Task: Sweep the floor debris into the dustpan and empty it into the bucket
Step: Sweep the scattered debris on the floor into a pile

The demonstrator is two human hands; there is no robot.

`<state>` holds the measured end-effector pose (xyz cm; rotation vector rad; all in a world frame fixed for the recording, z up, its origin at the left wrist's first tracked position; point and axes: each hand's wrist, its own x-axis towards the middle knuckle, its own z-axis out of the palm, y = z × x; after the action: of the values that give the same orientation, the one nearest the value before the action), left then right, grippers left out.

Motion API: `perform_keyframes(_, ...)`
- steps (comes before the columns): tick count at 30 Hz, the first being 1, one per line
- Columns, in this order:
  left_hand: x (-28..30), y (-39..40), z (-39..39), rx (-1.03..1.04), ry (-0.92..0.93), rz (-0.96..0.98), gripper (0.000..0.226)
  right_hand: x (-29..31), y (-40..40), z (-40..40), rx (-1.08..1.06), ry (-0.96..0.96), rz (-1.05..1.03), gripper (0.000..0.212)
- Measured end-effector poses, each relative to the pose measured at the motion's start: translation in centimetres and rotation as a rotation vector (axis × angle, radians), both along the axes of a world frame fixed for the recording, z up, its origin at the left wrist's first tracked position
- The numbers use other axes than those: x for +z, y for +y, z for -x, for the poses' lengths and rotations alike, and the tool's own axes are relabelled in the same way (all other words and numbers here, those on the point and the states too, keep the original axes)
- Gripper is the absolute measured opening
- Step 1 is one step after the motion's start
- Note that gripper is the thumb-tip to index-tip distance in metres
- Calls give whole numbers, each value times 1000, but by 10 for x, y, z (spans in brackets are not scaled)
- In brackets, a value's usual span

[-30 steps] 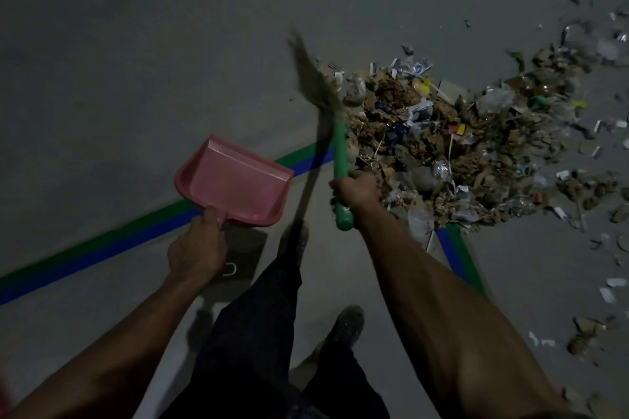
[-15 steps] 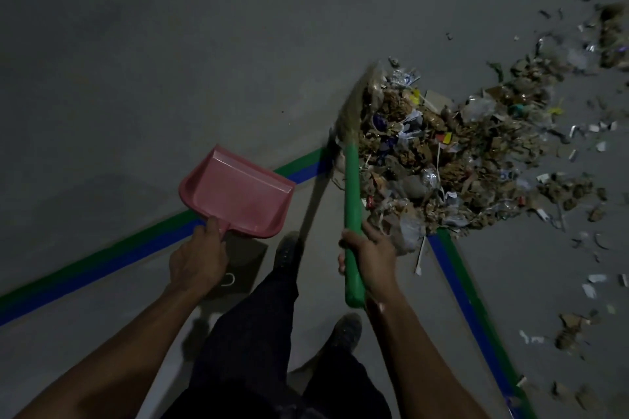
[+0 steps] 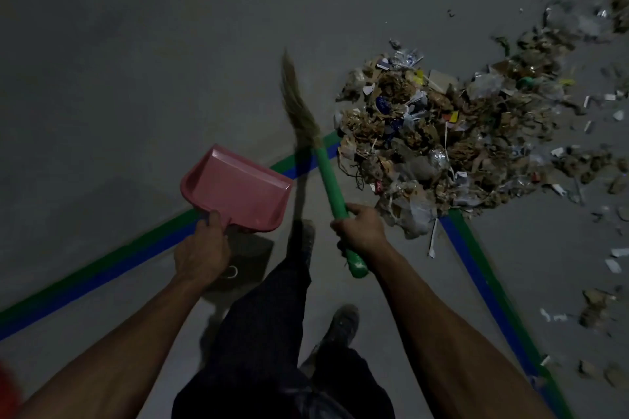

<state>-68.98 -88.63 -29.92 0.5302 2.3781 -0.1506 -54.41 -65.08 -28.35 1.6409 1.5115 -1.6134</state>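
My left hand (image 3: 201, 253) grips the handle of a pink dustpan (image 3: 238, 189), held empty just above the grey floor with its mouth facing away and to the right. In my right hand (image 3: 360, 228) is the green handle of a broom (image 3: 326, 177). Its straw bristles (image 3: 296, 97) point up and left, clear of the debris pile (image 3: 429, 143). That pile of paper scraps, plastic wrappers and brown bits lies to the right of the broom. No bucket shows.
Green and blue tape lines (image 3: 102, 269) run across the floor and meet under the pile, with another leg (image 3: 490, 289) going down right. Loose scraps (image 3: 595, 309) lie scattered at the right. My legs and shoes (image 3: 340, 323) stand between my arms.
The broom swung from the left edge of the pile back out to the left, bristles now off the debris. The dustpan stayed about where it was.
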Motion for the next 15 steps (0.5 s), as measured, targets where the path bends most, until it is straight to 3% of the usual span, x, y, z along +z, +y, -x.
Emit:
perform_keyframes(6, 19, 10, -24, -21, 24, -65, 19, 22, 13, -52, -92, -56, -102, 67)
perform_keyframes(15, 72, 15, -109, -51, 57, -228, 23, 109, -33, -186, 4, 12, -285, 68)
